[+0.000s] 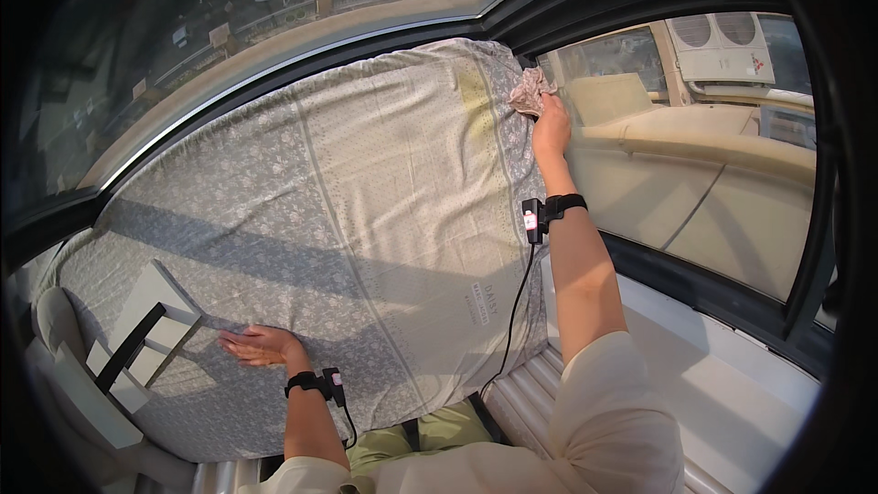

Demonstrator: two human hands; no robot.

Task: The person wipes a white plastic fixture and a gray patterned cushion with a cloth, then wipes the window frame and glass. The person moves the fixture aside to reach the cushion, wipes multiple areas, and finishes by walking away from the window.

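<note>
A crumpled pinkish cloth (528, 90) is gripped in my right hand (553, 125), up at the far right corner of a large surface draped in a grey and beige patterned cloth (398, 151). The small cloth lies against the window's dark frame and the drape's edge. Palm down, my left hand (260, 346) rests on the drape at the lower left with its fingers extended, holding nothing. A pale angular object with a black strap (168, 302) lies just left of that hand.
Windows with a dark frame (693, 288) border the far and right sides. Outside are an air-conditioner unit (720, 48) and parked cars far below. A black cable (516, 329) hangs from my right wrist device. A ribbed pale surface (525, 391) lies at lower right.
</note>
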